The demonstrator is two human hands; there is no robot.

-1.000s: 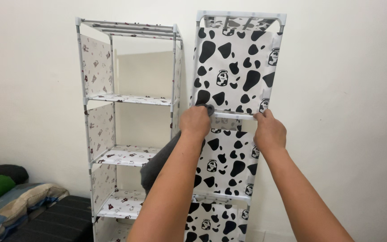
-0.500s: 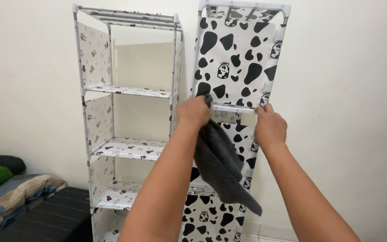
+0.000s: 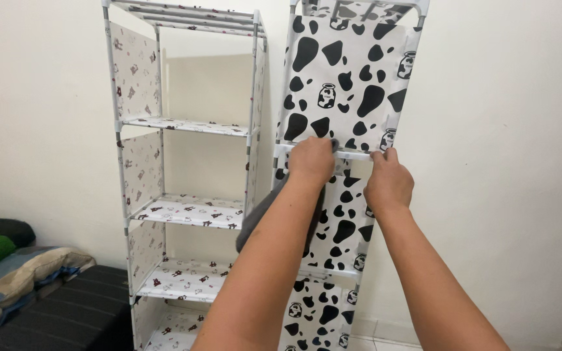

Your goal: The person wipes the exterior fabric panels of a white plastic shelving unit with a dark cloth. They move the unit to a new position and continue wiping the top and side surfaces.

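The grey cloth (image 3: 255, 221), swung out below the arms half a second ago, is now tucked behind the left forearm, gripped in the closed left hand (image 3: 311, 161) against the rail (image 3: 352, 155), which is pinched just beside by the right hand (image 3: 389, 183).

Two fabric racks stand side by side against the wall (image 3: 508, 162): the open rack (image 3: 183, 162) on the left, the covered rack (image 3: 352, 84) just beside it on the right. Low at far left lies bedding (image 3: 14, 273). Both hands rest on the covered rack's crossbar (image 3: 358, 155), left hand (image 3: 311, 162) beside right hand (image 3: 389, 185), a cloth (image 3: 261, 218) hanging below the left.
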